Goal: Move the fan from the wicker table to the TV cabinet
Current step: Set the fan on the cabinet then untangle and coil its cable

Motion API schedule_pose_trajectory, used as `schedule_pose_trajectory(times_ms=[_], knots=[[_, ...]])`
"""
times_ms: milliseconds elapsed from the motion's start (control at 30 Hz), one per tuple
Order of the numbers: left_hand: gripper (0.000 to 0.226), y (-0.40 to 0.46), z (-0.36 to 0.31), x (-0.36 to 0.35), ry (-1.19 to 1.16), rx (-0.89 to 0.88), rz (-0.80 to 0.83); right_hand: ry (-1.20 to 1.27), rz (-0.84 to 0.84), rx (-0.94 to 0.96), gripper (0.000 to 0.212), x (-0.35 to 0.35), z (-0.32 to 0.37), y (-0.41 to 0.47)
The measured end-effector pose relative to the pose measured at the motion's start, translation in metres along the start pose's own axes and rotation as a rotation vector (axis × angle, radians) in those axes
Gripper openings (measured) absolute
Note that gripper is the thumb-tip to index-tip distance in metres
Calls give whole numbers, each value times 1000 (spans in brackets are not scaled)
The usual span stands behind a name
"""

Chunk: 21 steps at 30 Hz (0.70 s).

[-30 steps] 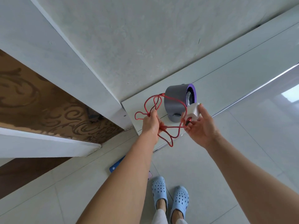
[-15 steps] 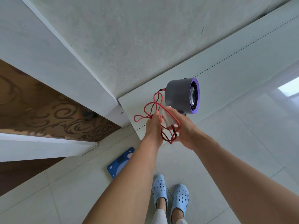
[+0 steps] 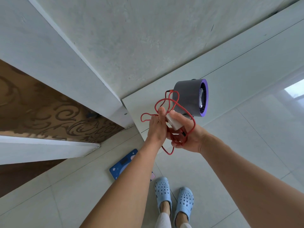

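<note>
A grey cylindrical fan (image 3: 189, 96) with a purple front rim is over the white TV cabinet top (image 3: 238, 66), near its left end; its base is hidden behind my right hand. A red cable (image 3: 166, 102) runs from the fan's back into loose loops. My right hand (image 3: 190, 137) cups a white plug block (image 3: 172, 123) and several cable loops just in front of the fan. My left hand (image 3: 156, 127) presses against it, fingers pinching the cable beside the plug.
A blue bathroom scale (image 3: 122, 165) lies on the tiled floor below my left forearm. My feet in light blue clogs (image 3: 174, 195) stand close to the cabinet. A brown patterned panel (image 3: 41, 116) and a white ledge are at the left.
My hands have come together. The white plug went from my right fingertips into the palm, and the spread cable loops are gathered between both hands. The fan stays on the cabinet.
</note>
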State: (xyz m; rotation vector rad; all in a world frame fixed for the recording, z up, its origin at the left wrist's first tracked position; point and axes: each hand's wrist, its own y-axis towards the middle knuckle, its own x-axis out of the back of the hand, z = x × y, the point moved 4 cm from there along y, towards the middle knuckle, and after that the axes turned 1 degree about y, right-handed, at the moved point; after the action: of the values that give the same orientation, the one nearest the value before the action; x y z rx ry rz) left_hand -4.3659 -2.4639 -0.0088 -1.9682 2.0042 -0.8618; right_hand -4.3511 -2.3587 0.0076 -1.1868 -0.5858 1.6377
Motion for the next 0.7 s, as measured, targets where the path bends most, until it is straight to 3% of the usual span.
schedule_pose_trajectory(times_ms=[133,233,367,533,600,700], knots=[[84,0,7,9,300,1,-59,63,74,18,52,2,-6,3],[89,1,13,7,171,37,-17,76,71,24,52,0,-8,6],[79,1,12,13,142,-36,-97,49,141,20,65,-3,-9,9],[78,4,6,17,-24,21,-57,108,224,36,54,-8,-7,11],[68,4,12,18,-142,164,7,-2,143,113,51,-8,0,14],[40,0,29,29,-433,362,127,-433,-214,306,41,0,11,15]])
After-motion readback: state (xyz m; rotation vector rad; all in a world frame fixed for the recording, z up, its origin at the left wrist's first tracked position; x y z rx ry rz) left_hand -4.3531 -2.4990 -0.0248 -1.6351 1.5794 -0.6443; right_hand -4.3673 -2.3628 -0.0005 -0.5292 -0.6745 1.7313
